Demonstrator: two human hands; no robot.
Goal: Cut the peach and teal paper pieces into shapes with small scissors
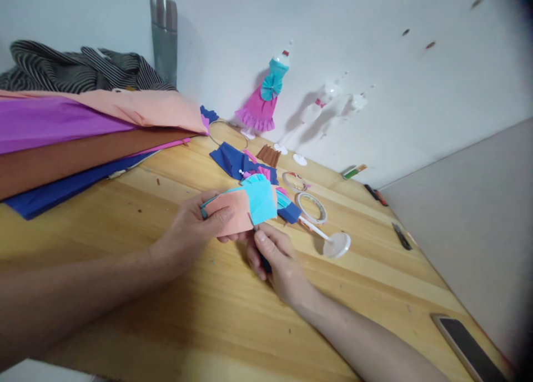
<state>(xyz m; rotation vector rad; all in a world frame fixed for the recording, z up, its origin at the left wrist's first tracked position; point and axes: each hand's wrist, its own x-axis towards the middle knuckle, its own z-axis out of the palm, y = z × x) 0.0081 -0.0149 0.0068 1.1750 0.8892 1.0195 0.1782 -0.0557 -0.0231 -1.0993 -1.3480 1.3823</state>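
Left hand [194, 224] pinches peach and turquoise paper [233, 210]; right hand [281, 257], grip clamped on a dark tool [265, 264], mostly hidden. Lower right, a phone [470, 346] is cut off.

Sheets [62, 160] left on table [166, 315], bottle [164, 43] behind; tape rolls [318, 221] right of paper pieces [263, 201]; phone [470, 348] rightmost.

I can read no lettering, number, brand or sign. The grey-green bottle with a shiny silver cap [165, 49] shows me no legible label, any marks on the white ring-shaped tape roll [323, 211] are too blurred, and the dark-screened, pale-edged phone [470, 348] displays nothing readable.
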